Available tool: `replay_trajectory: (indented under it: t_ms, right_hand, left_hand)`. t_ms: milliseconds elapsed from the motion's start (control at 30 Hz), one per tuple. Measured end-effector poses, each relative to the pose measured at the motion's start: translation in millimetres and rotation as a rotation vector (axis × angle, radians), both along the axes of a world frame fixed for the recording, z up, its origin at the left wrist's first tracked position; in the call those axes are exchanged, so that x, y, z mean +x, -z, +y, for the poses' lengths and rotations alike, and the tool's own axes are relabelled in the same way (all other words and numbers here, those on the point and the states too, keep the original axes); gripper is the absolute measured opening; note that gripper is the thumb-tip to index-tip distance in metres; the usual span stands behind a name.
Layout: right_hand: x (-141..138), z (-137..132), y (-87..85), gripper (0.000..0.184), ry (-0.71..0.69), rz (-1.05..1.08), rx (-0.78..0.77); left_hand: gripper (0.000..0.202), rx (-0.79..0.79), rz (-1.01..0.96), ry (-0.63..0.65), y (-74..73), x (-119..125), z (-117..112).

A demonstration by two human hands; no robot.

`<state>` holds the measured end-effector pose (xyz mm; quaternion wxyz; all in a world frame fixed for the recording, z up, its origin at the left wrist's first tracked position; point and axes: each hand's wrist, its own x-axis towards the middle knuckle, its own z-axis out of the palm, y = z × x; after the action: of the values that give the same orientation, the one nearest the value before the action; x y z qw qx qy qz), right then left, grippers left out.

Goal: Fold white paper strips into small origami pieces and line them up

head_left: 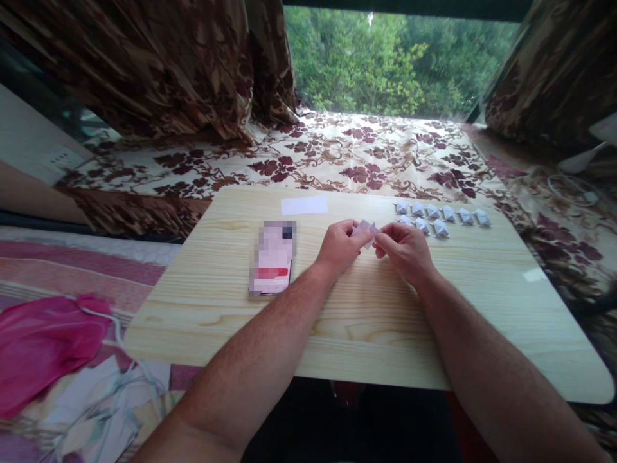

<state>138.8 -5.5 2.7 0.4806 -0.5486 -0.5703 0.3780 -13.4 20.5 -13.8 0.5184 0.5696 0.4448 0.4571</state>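
Between my two hands, above the wooden table (216, 257), is a small piece of folded white paper (366, 231). My left hand (341, 246) pinches its left side, thumb on top. At its right edge the fingertips of my right hand (403, 249) are closed on it as well. Just beyond my right hand, two rows of small folded paper pieces (448, 214) with raised points lie on the table. A flat white paper strip (303, 206) rests near the far edge, and a phone (273, 257), partly pixelated, lies left of my left forearm.
Behind the table stretches a ledge with flowered cloth (366, 151), below a window and brown curtains (202, 64). At the lower left, a pink cloth (48, 347), white cables and loose papers (91, 392) lie on striped bedding. A white lamp-like object (585, 157) stands far right.
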Motion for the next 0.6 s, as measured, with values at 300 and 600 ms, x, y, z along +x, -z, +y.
replay_trajectory:
  t_ms: [300, 600]
  right_hand:
    - [2.4, 1.7, 3.0, 0.012, -0.074, 0.069, 0.001]
    - [0.7, 1.6, 4.1, 0.012, -0.029, -0.019, 0.001]
  left_hand:
    - [0.023, 0.034, 0.044, 0.012, -2.5, -1.0, -0.5]
    - [0.023, 0.165, 0.185, -0.025, 0.1, -0.9, -1.1]
